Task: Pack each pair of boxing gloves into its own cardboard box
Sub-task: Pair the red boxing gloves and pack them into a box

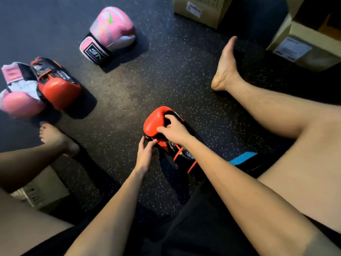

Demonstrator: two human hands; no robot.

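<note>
A red and black boxing glove (154,122) lies on the dark floor between my legs. My right hand (174,131) grips its top, fingers curled over the padding. My left hand (146,152) holds the glove's lower edge from the left. Its red lace (191,166) trails toward me. A second red glove (57,87) lies at the left, touching a pink glove (18,100). Another pink glove (110,32) sits farther back. Two cardboard boxes stand at the top: one (199,10) in the middle, one (302,45) at the right.
I sit on a speckled dark floor (147,80) with legs spread; my left foot (55,137) is near the left gloves, my right foot (227,67) near the right box. A pale box (42,193) lies under my left leg.
</note>
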